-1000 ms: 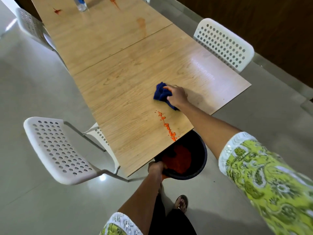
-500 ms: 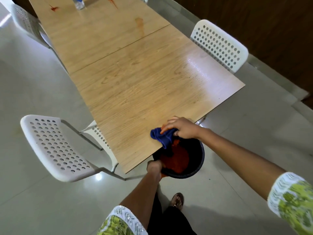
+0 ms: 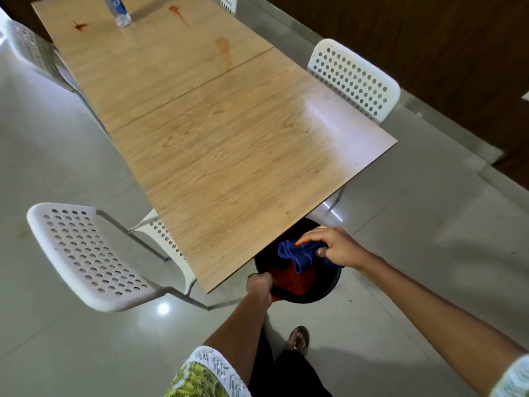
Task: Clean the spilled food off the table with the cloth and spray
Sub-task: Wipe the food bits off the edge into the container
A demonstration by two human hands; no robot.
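Holding the crumpled dark-blue cloth (image 3: 297, 253) over the round black plastic bin (image 3: 329, 290), the right hand (image 3: 336, 247) has its fingers curled closed around the fabric, with one orange-stained fingertip pointing toward the near edge of the long light-wood laminate table (image 3: 229, 156). The cloth hangs just off that table's near corner, above the orange food residue lying inside the bin. The left hand (image 3: 260, 286) is clenched on the bin's rim, keeping the bin tucked just under the table edge.

The near half of the table looks clean. What remains lies at the table's far end: a red-orange splat (image 3: 79, 25) on the far left, an orange streak (image 3: 178, 13) near the far edge, and a paler orange smear (image 3: 224, 50) just beyond the seam across the table. The clear spray bottle with a blue label (image 3: 118, 11) stands upright at the far end too, between the splat and the streak.

The next move probably turns on this: all the leftover mess and the spray lie straight ahead, along the table's long axis, well apart from both hands. The cloth hand is free to travel, so it is the likelier one to go, though stepping alongside the table seems necessary. White perforated plastic chairs (image 3: 86, 253) flank the table.
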